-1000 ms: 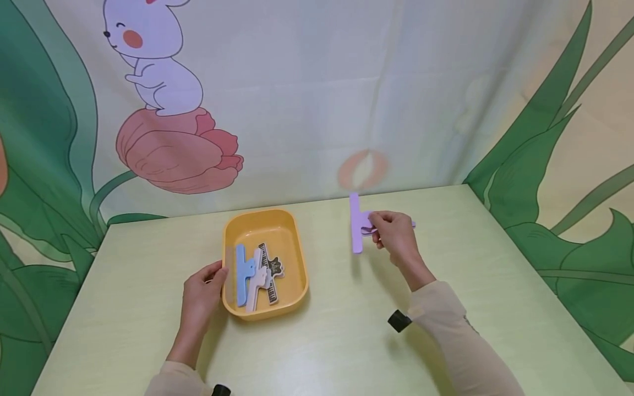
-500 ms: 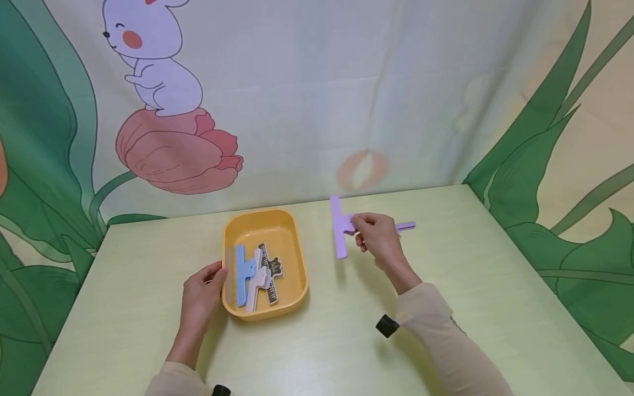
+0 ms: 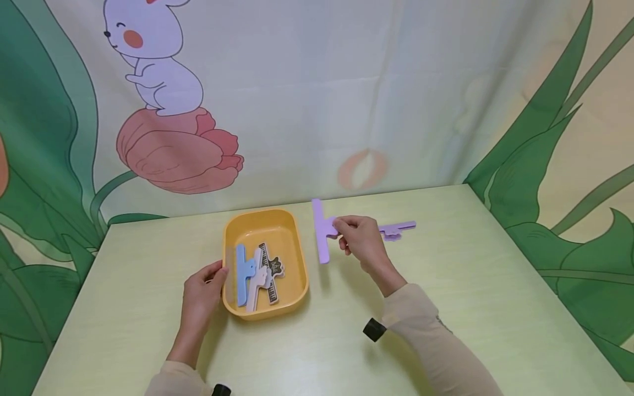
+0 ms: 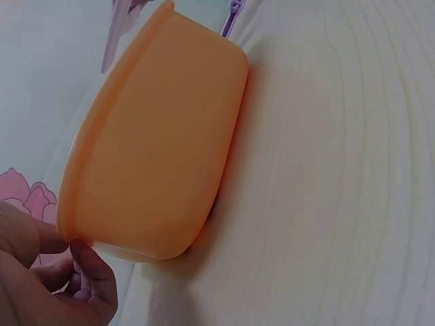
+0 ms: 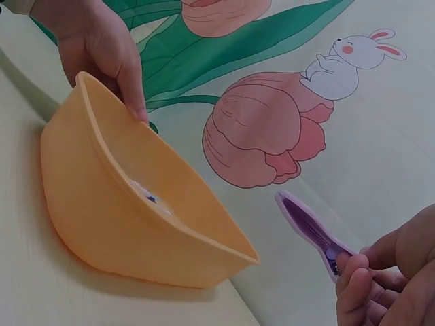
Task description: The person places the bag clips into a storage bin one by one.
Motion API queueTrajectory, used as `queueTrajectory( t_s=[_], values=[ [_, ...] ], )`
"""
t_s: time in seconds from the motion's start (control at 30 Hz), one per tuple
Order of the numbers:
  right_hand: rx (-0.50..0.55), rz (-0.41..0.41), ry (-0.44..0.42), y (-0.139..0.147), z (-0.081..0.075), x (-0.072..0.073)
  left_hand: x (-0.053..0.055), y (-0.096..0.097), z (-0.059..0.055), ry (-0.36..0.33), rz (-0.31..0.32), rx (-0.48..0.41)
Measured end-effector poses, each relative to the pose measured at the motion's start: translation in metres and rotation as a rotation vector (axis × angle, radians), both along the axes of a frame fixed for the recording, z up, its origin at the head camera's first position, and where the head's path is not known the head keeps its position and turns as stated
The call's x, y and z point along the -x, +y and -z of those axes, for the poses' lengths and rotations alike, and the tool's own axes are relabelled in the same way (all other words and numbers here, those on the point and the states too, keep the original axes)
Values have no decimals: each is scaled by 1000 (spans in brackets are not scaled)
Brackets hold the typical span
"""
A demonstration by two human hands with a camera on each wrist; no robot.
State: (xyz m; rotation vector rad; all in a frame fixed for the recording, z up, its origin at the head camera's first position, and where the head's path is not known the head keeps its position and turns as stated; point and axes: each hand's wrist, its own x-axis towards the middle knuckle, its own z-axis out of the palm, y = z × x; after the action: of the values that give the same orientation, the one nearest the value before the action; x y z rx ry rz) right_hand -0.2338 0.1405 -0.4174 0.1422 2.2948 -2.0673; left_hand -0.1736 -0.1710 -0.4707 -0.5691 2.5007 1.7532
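Note:
A purple clip (image 3: pixel 321 231) with a long flat bar is pinched by its handle in my right hand (image 3: pixel 364 242), held above the table just right of the yellow tray (image 3: pixel 303 286). My left hand (image 3: pixel 200 297) grips the tray's left rim between thumb and fingers; the left wrist view shows this pinch (image 4: pixel 68 272) at the rim's corner. Inside the tray lie a blue clip (image 3: pixel 241 275), a pale pink clip (image 3: pixel 255 286) and a black patterned clip (image 3: pixel 272 275), partly overlapping. Another purple clip (image 3: pixel 396 229) rests on the table behind my right hand, which partly covers it.
The pale green table (image 3: pixel 342 346) meets a curtain (image 3: pixel 307 110) printed with a rabbit and flowers along its back edge. Green leaf prints hang at both sides. A black wrist camera (image 3: pixel 374 330) sticks out from the right sleeve.
My right hand has moved left with the purple clip, toward the tray. More of the other purple clip on the table shows now. The left hand and tray have stayed put.

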Motion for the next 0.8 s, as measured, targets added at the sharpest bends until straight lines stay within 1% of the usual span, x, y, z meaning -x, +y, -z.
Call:
queueTrajectory(
  t_s=[0.37,0.53,0.8],
  values=[
    [18,-41,22,-21,-3,-3,0,-1,1,-2,1,-1],
    [30,-55,20,-30,-1,-3,1,-1,2,0,-4,8],
    [40,-72,19,-46,1,-3,0,-1,1,-9,-1,-2]
  ],
)
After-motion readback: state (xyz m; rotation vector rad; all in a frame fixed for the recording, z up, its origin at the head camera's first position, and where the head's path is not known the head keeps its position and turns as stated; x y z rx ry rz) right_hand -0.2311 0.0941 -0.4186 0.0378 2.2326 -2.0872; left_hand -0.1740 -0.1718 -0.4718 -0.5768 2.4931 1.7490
